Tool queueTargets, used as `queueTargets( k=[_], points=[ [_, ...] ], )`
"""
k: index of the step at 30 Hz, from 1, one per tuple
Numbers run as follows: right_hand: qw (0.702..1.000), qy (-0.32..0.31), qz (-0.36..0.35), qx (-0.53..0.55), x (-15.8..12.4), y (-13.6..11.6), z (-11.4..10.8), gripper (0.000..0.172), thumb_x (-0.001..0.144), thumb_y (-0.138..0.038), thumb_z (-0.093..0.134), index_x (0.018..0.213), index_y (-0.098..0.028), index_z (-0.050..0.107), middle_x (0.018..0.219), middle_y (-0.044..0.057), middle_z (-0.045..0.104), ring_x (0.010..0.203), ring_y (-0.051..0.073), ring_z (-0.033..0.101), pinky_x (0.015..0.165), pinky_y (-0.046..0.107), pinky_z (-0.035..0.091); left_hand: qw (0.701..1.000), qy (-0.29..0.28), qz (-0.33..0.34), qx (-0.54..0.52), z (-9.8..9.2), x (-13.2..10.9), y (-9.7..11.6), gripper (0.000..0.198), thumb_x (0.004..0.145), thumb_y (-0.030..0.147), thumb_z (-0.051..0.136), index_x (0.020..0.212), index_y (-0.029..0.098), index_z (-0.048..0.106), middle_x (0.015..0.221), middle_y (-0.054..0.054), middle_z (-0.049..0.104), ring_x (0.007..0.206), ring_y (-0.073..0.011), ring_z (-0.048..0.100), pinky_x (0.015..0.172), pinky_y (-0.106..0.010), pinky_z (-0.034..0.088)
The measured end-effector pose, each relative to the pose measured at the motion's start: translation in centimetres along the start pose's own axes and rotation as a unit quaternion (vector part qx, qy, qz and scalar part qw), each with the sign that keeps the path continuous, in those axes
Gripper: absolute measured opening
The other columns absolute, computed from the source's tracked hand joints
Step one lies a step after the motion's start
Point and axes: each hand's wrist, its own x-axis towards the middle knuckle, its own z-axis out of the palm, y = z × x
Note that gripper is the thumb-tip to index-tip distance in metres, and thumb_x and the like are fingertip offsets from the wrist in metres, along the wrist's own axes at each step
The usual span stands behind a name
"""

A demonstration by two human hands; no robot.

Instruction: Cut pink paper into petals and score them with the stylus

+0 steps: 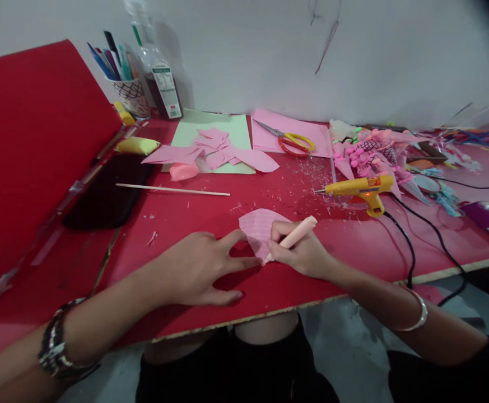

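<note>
A pale peach marker slants in my right hand, its tip down at the lower point of a pink paper petal. Faint stripes run across the petal, which lies on the red tabletop. My left hand is spread beside it, with fingertips at the petal's left and lower edges and the thumb apart. Behind the petal, a thin wooden stick lies across the table. Farther back, several cut pink paper petals are heaped on a pale green sheet.
A yellow glue gun with its light on rests at the right, its cord trailing over the edge. Scissors lie on pink sheets. A bottle, pen cup, dark phone-like slab and pink craft pile surround the work area.
</note>
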Motion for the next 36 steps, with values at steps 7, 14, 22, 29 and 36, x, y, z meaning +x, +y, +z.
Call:
queueTargets(
  k=[7,14,22,29,36],
  points=[
    [1.0,0.015,-0.007,-0.024,0.2,0.3,-0.3,0.026,0.076,-0.017,0.046,0.056,-0.019,0.029,0.054,-0.005,0.032,0.049,0.007,0.032,0.047,0.023,0.025,1.0,0.01,-0.002,0.008,-0.1,-0.1,0.1,0.046,0.081,0.048,0.039,0.124,0.033,0.042,0.113,-0.009,0.046,0.066,-0.0155,0.056,0.062,-0.032,0.047],
    [0.998,0.037,0.007,-0.053,1.2,0.9,-1.1,0.023,0.073,-0.017,0.048,0.056,-0.019,0.033,0.051,-0.006,0.035,0.047,0.007,0.033,0.046,0.022,0.025,1.0,0.022,-0.003,0.002,-0.2,-0.1,0.2,0.045,0.081,0.045,0.042,0.123,0.032,0.044,0.117,-0.008,0.045,0.066,-0.0149,0.056,0.059,-0.03,0.046],
    [0.994,0.083,-0.03,-0.069,3.1,1.9,-1.8,0.023,0.073,-0.016,0.049,0.056,-0.019,0.033,0.048,-0.007,0.035,0.046,0.007,0.032,0.044,0.021,0.025,1.0,0.02,-0.003,0.007,-0.3,-0.1,0.2,0.046,0.08,0.044,0.043,0.125,0.032,0.042,0.122,-0.008,0.044,0.071,-0.0158,0.057,0.061,-0.029,0.046],
    [0.988,0.113,-0.036,-0.1,4.9,2.7,-2.0,0.024,0.076,-0.02,0.047,0.056,-0.019,0.033,0.046,-0.007,0.035,0.044,0.007,0.034,0.045,0.022,0.026,1.0,0.014,-0.002,-0.003,0.0,-0.1,0.1,0.047,0.08,0.046,0.043,0.126,0.033,0.04,0.125,-0.008,0.041,0.075,-0.0175,0.058,0.06,-0.03,0.046],
    [0.976,0.174,-0.057,-0.114,5.1,2.3,-2.4,0.027,0.078,-0.023,0.048,0.055,-0.02,0.032,0.052,-0.005,0.036,0.048,0.008,0.036,0.047,0.023,0.028,0.999,0.032,0.002,-0.004,-0.1,-0.1,0.1,0.046,0.08,0.042,0.045,0.124,0.031,0.043,0.124,-0.007,0.042,0.078,-0.0171,0.057,0.062,-0.028,0.045]
  ],
)
